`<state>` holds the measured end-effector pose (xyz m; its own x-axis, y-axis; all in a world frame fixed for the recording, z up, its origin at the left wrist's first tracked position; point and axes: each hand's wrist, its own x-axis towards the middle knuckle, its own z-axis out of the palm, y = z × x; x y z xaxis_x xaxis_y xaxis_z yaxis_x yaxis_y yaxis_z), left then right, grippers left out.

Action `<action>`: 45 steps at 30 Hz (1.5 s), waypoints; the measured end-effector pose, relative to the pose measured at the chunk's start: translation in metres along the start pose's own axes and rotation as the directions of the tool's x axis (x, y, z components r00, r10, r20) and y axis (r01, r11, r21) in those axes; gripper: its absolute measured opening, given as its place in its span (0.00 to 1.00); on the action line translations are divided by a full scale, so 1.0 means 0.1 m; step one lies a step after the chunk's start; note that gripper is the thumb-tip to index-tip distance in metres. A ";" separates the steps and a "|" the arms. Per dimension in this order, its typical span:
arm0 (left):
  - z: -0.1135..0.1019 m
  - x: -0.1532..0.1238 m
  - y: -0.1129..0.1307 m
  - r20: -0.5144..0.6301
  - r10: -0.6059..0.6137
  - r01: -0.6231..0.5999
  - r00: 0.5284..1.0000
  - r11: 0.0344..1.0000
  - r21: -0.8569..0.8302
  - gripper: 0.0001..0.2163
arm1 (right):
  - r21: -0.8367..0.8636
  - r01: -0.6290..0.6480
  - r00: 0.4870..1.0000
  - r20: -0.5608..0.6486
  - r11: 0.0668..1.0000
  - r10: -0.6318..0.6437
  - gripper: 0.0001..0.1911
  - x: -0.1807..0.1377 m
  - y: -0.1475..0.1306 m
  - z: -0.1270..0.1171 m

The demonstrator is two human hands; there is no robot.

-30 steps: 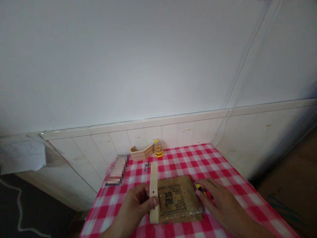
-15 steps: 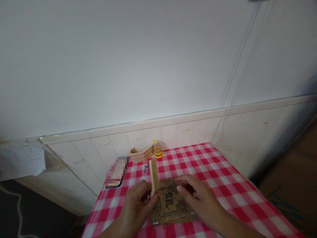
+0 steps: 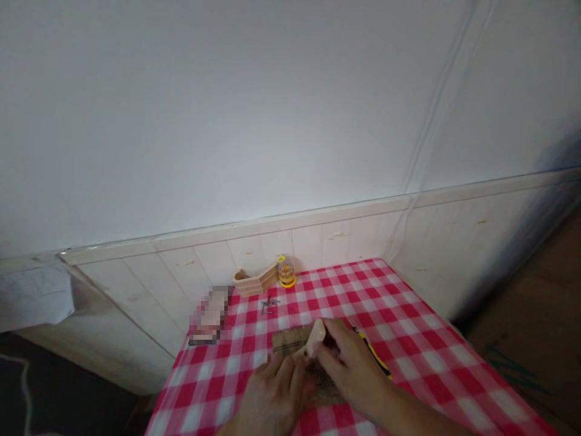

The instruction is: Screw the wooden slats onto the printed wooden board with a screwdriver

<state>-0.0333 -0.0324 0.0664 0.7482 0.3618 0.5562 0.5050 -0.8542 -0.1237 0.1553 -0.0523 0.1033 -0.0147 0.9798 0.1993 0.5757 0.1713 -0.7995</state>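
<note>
Both of my hands close on a pale wooden piece (image 3: 317, 334) above a brown board (image 3: 285, 340) printed with dark lines. My right hand (image 3: 351, 366) pinches the piece's raised, rounded end. On the lower part, near the board, the curled fingers of my left hand (image 3: 275, 387) grip the wood. My hands hide much of the board and the wood's lower portion. Beside my right hand, partly covered by it, lies a long yellow-and-black tool (image 3: 373, 352) whose kind I cannot make out.
A red-and-white checked cloth (image 3: 336, 290) covers the table. Toward the wall stand a curved wooden piece (image 3: 256, 284) and a clear container with yellow ends (image 3: 286, 272). Several small dark metal pieces (image 3: 270, 304) lie before them. A blurred-out flat object (image 3: 211, 315) rests at the left edge.
The wooden piece, upright in my left hand before, is now lower and farther right, tilted over the board. My right hand has closed on it. The yellow-and-black tool has come into sight.
</note>
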 end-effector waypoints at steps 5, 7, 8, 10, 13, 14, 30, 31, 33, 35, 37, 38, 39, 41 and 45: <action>-0.22 -0.08 -0.27 0.209 -0.453 0.494 0.867 0.838 -0.232 0.13 | 0.064 -0.002 1.000 -0.015 0.998 0.003 0.06 0.24 0.24 -0.18; -0.28 -0.13 -0.41 0.370 -0.611 0.708 0.700 0.661 -0.247 0.16 | 0.166 -0.040 0.999 0.001 0.985 0.040 0.05 0.34 0.34 -0.25; -0.28 -0.16 -0.47 0.433 -0.642 0.770 0.632 0.582 -0.261 0.18 | 0.220 -0.065 0.998 0.019 0.973 0.062 0.04 0.39 0.39 -0.27; -0.22 -0.20 -0.52 0.549 -0.634 0.838 0.545 0.440 -0.323 0.25 | 0.305 -0.104 0.992 0.096 0.947 0.078 0.02 0.48 0.46 -0.29; -0.05 -0.19 -0.49 0.655 -0.511 0.819 0.557 0.210 -0.533 0.28 | 0.387 -0.092 0.981 0.191 0.918 0.018 0.04 0.59 0.52 -0.26; 0.01 -0.16 -0.48 0.686 -0.428 0.784 0.588 0.096 -0.613 0.28 | 0.402 -0.083 0.979 0.204 0.912 -0.002 0.05 0.63 0.52 -0.25; 0.27 0.01 -0.58 0.784 -0.365 0.723 0.502 -0.320 -0.612 0.25 | 0.361 -0.061 0.987 0.162 0.931 0.002 0.09 0.67 0.67 0.22; 0.29 0.03 -0.58 0.785 -0.332 0.701 0.523 -0.357 -0.617 0.24 | 0.371 -0.058 0.986 0.168 0.927 -0.006 0.09 0.66 0.67 0.22; 0.31 0.03 -0.57 0.778 -0.306 0.660 0.548 -0.414 -0.627 0.24 | 0.395 -0.052 0.983 0.184 0.917 -0.024 0.10 0.65 0.67 0.21; 0.33 0.01 -0.53 0.767 -0.352 0.624 0.536 -0.447 -0.641 0.24 | 0.415 -0.045 0.981 0.192 0.909 -0.039 0.10 0.64 0.64 0.17; 0.32 -0.02 -0.46 0.748 -0.471 0.590 0.467 -0.464 -0.660 0.24 | 0.426 -0.037 0.981 0.187 0.904 -0.048 0.11 0.62 0.61 0.14; 0.31 -0.04 -0.42 0.731 -0.529 0.564 0.431 -0.475 -0.676 0.23 | 0.428 -0.033 0.982 0.182 0.903 -0.050 0.10 0.61 0.59 0.12; 0.30 -0.05 -0.37 0.717 -0.571 0.532 0.401 -0.492 -0.689 0.22 | 0.428 -0.029 0.983 0.177 0.904 -0.052 0.10 0.60 0.57 0.11; 0.27 -0.05 -0.27 0.719 -0.584 0.467 0.378 -0.550 -0.692 0.21 | 0.419 -0.023 0.985 0.166 0.908 -0.052 0.08 0.58 0.53 0.09; 0.24 -0.03 -0.17 0.739 -0.545 0.318 0.397 -0.674 -0.667 0.24 | 0.273 0.012 0.989 0.139 0.962 -0.052 0.05 0.54 0.42 0.09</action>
<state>-0.0332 -0.0099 0.0470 0.3403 0.8847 -0.3186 -0.3899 0.4410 0.8084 0.1711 0.0091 0.0758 -0.1578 0.9744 0.1600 0.3300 0.2047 -0.9215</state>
